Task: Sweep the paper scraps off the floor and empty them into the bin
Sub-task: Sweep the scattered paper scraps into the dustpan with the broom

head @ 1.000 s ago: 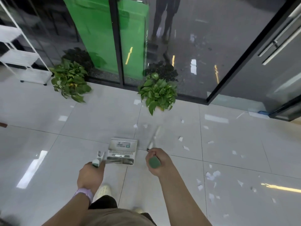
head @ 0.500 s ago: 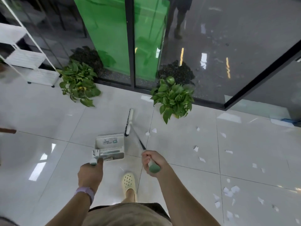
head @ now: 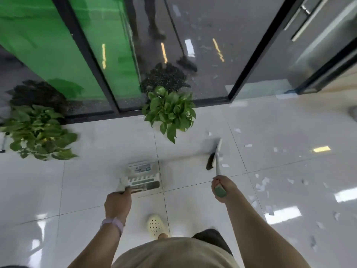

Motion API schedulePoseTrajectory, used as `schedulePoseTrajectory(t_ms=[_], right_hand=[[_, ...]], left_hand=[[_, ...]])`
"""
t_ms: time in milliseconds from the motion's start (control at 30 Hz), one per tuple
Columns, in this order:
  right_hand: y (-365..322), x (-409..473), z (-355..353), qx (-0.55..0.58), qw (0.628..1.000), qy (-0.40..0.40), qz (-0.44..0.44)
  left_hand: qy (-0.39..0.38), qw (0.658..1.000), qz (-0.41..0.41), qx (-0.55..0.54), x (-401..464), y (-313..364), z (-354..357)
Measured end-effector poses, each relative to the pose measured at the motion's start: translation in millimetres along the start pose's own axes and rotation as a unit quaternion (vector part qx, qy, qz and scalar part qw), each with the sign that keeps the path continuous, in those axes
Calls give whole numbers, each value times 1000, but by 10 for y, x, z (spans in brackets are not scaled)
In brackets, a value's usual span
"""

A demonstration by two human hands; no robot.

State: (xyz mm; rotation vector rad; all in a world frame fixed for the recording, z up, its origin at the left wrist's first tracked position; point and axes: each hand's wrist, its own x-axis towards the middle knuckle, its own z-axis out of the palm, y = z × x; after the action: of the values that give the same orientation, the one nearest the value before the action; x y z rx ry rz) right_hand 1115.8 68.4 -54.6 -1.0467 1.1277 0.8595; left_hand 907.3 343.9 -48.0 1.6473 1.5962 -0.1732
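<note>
Glossy white tile floor (head: 96, 180), glass wall (head: 202, 45) at 12, two plants (head: 170, 111) along it. Left hand (head: 117, 204) grips dustpan (head: 143, 176) handle; right hand (head: 222, 188) grips broom (head: 214, 157), head at its 12. Scraps (head: 260, 184) scattered at 3 of right hand. No bin in view; broom blurred.

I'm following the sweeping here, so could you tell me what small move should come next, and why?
Probably drag the broom leftward toward the dustpan, since paper scraps lie right of the broom head and the pan looks empty.
</note>
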Motion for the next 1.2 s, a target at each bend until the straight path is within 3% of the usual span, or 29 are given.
schedulePoseTrajectory(t_ms=[167, 367, 600, 800, 1200], right_hand=[[-432, -113, -139, 17, 997, 31, -65], [-1104, -207, -340, 49, 994, -41, -91], [-2034, 88, -160, 92, 978, -189, -7], [-2730, 575, -118, 146, 958, -238, 62], [-3761, 1011, -914, 196, 977, -83, 26]], left_hand=[[-40, 996, 80, 18, -199, 565, 382], [-70, 990, 122, 31, -422, 1195, 1038], [-75, 986, 142, 30, -731, 1930, 1629], [-50, 983, 160, 72, -921, 2408, 2031], [-46, 975, 174, 130, -1094, 3007, 2630]])
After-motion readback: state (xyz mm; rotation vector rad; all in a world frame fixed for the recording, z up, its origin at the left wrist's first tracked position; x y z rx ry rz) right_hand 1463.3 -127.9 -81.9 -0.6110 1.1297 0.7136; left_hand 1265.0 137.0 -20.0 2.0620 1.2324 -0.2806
